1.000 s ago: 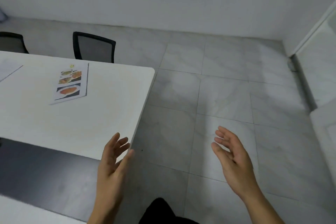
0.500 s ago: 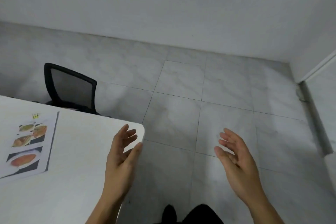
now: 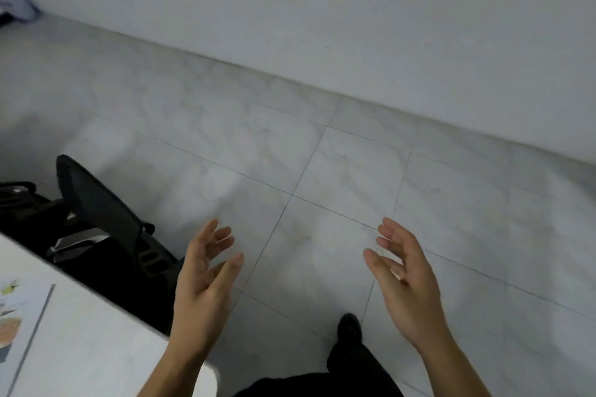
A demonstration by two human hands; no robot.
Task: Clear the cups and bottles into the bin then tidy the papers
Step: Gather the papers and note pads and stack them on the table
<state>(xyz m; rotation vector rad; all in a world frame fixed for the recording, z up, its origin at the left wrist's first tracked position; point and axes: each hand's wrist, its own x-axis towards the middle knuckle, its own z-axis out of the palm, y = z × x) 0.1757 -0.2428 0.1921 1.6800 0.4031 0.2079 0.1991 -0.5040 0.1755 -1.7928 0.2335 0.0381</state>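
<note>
My left hand (image 3: 206, 280) and right hand (image 3: 406, 280) are empty, fingers loose and spread. No cups, bottles or bin in view. A printed food sheet (image 3: 19, 325) lies on the worktop (image 3: 96, 348), far left. Probably the papers step: turn left, skirt the office chair (image 3: 106, 219), slide the sheet flat-palmed.

View swings right: table (image 3: 80, 348) shrinks to its near corner at lower left, paper (image 3: 19, 325) now half cropped, chair (image 3: 106, 219) closer, 1 black shoe (image 3: 350, 325) steps into view.
</note>
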